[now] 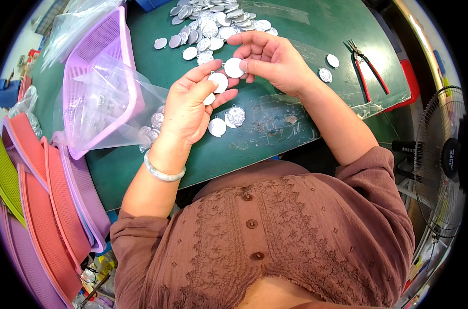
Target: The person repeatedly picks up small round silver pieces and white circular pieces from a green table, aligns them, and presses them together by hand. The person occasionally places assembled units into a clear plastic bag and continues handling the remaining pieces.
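Note:
Between its thumb and fingers, my left hand (190, 103) grips silver metal discs; one disc (219, 82) lies under the thumb, and another (209, 99) shows lower down. My right hand (275, 64) pinches a round silver disc (234, 68) that has a small loop at its edge. The two hands meet here, their discs close together above the green table (275, 123). Just below them, a few more looped discs (217, 127) rest on the tabletop, one with an embossed face. A large heap of similar discs (210, 28) spreads beyond my fingers.
Red-handled pliers (367, 72) lie at the right, near two separate discs (325, 75). A purple basket (129, 38) and a clear plastic bag (108, 105) with discs occupy the left side. Stacked coloured baskets (51, 206) stand beside the table; a fan (440, 159) is at far right.

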